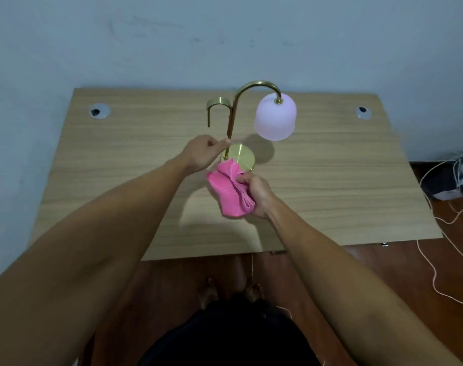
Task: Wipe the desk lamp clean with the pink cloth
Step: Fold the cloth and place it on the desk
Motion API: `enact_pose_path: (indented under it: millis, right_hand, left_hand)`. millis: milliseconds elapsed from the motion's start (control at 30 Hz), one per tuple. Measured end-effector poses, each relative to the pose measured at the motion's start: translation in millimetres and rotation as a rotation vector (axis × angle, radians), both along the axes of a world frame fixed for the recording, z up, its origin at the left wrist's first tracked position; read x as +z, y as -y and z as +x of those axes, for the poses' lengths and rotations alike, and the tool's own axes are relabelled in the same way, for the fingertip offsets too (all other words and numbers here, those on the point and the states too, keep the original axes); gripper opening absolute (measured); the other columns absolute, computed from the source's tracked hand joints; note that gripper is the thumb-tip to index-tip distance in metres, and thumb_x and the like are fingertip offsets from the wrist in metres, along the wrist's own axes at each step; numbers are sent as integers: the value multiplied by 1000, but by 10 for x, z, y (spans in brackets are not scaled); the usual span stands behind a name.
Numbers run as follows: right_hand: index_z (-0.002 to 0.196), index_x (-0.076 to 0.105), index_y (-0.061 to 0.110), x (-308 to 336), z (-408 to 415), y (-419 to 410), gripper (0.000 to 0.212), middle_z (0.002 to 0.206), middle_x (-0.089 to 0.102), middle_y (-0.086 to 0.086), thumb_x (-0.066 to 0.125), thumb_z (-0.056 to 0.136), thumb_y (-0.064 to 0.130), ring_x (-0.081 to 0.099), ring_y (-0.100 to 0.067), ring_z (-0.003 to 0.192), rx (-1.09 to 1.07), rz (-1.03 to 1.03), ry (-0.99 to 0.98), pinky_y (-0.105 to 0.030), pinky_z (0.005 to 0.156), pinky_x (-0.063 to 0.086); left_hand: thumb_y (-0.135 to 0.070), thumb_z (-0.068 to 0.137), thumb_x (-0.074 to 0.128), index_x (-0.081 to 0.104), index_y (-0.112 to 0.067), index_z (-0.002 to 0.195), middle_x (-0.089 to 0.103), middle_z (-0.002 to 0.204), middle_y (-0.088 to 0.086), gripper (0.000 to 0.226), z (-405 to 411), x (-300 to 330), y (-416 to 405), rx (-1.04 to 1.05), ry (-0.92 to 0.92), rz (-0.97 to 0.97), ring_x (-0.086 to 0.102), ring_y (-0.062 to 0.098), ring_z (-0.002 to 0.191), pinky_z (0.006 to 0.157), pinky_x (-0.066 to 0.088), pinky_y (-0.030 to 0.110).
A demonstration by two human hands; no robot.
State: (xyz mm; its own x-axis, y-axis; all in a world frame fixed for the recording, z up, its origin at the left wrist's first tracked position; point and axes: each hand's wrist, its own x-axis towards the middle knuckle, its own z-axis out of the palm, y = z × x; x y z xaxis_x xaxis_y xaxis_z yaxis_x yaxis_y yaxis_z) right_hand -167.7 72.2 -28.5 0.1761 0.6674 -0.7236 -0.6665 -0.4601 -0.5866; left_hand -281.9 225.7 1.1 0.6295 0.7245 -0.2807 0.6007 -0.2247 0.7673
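Note:
A brass desk lamp (234, 112) stands at the middle back of the wooden desk (330, 180). Its curved stem carries a frosted pale pink shade (275, 117) on the right, and its round brass base (242, 155) sits on the desk. My left hand (201, 153) pinches the lower stem between thumb and forefinger. My right hand (254, 192) grips a bunched pink cloth (229, 191), whose upper end touches the front edge of the base.
A brass hook-shaped piece (215, 108) stands just left of the stem. Cable grommets sit at the desk's back left (99, 111) and back right (362, 112). Cables and a bundle (457, 178) lie on the wooden floor at the right. The wall is close behind.

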Motion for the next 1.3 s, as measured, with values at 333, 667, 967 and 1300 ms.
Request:
enact_pose_path:
  millis: [333,667,967,1300]
  right_hand:
    - [148,43,-7,310,497,373,54,139,52,-37,56,101,17,53,-45,124,115,322,-113,-60,121,32]
    - [131,52,-5,407,1355,873,37,118,64,-26,44,96,1,66,-39,108,19,65,171,-55,100,55]
    - [127,49,13,165,2578,1589,23,112,72,-16,51,105,9,76,-26,87,258,-18,593,-48,74,65]
    - [92,60,18,-313,3488,2103,11,87,73,-7,60,103,15,73,-7,56,109,-87,751,-22,42,52]
  left_hand:
    - [-57,92,61,66,-13,123,75,111,9,54,-39,-62,940,210,286,-846,71,25,104,95,56,42]
    - [-22,105,55,59,-8,136,73,119,15,34,675,39,1518,260,313,-553,72,27,101,88,61,42]
    - [-37,109,43,47,-26,141,72,114,9,34,1681,-28,2248,175,213,-450,74,27,95,68,61,39]
    - [-32,110,39,44,-14,132,68,120,17,28,2702,-477,2669,203,108,-496,71,35,103,72,60,44]
